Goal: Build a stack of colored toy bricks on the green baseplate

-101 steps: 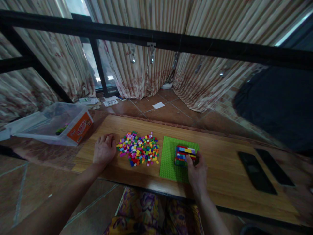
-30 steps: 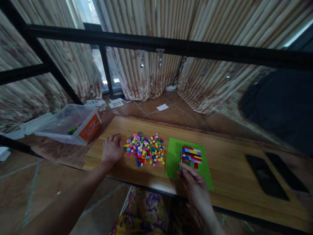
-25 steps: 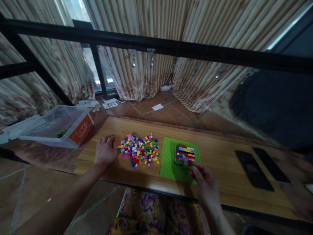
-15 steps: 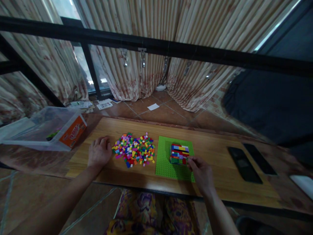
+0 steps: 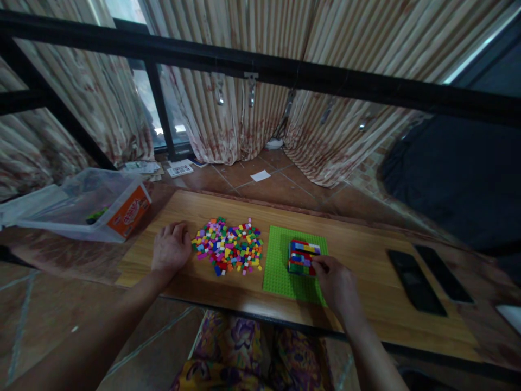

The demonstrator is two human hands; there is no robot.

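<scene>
Multicoloured plastic bricks (image 5: 300, 259), stacked as a block on the green studded baseplate (image 5: 277, 282) right of centre, are met at their right edge by the right hand (image 5: 337, 279), thumb and forefinger close together, though whether one brick is gripped cannot be told. Brick-fitting seems in hand, with careful alignment called for, while the left hand (image 5: 171, 248) is rested, unclenched, beside the loose multicoloured brick pile (image 5: 228, 247) left of centre. White writing on the orange label (image 5: 129, 210) of the clear plastic bin (image 5: 89, 232), far left, cannot be read.

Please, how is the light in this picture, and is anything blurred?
Head view: dim overall, the window brightest; same head view: a shadow falls on the green plate beside the right hand, and the loose bricks look slightly soft.
</scene>
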